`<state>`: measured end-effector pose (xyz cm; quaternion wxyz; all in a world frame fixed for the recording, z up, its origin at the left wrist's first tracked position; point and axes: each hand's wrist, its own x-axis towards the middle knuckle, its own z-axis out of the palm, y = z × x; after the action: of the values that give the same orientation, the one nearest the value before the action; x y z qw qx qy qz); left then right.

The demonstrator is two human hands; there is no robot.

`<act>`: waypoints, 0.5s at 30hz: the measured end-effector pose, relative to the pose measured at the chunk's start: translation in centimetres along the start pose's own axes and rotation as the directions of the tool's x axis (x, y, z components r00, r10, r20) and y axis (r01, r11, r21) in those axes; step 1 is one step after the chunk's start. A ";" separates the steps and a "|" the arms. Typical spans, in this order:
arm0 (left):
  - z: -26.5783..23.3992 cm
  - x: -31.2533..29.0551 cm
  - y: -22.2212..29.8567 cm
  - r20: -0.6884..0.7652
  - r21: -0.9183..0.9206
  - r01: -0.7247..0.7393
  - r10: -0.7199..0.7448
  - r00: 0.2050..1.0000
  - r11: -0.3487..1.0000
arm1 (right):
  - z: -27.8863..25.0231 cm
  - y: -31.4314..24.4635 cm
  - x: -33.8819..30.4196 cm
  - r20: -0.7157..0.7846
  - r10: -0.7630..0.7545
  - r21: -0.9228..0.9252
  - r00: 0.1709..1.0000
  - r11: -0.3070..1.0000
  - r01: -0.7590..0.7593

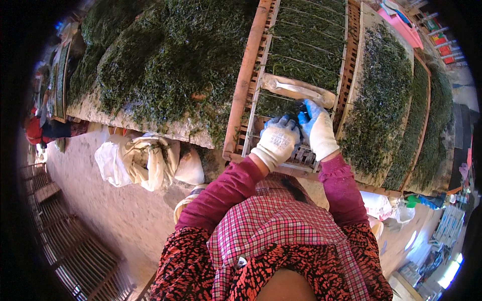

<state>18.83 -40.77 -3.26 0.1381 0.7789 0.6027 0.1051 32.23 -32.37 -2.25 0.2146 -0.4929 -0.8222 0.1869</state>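
My left hand, in a white work glove with blue fingertips, is curled over the near end of a slatted wooden frame. Close by on its right, my right hand, gloved alike, has its fingers bent inward. A dark clump of green leafy strands shows between the two hands, and both seem closed on it; the palms are hidden. Just beyond them a worn wooden bar lies across the frame. Past the bar, a flat layer of dark green strands fills the frame under thin crosswise cords.
Large heaps of the green strands cover the table on the left. More lies on boards to the right. Pale sacks stand below the table's left edge. A slatted rack is at lower left, and another person is at far left.
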 end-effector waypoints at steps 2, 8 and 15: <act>-0.1 -0.8 -0.3 -0.240 0.109 -0.022 0.048 0.970 0.994 | -1.3 0.3 0.1 -0.004 0.033 0.072 0.999 0.997 -0.033; 0.5 -1.4 -4.1 -0.052 0.146 0.343 -0.339 0.939 0.928 | -3.8 -2.0 2.3 -0.232 -0.183 -0.238 0.955 0.963 0.127; -2.4 -4.5 -4.7 -0.397 0.120 0.283 -0.215 0.892 0.952 | -3.8 -2.0 4.5 0.113 -0.040 -0.241 0.993 0.968 0.067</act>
<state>12.61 -43.77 -2.65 -0.0373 0.6688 0.7199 0.1819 30.92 -28.85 2.75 0.1129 -0.4825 -0.8623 0.1048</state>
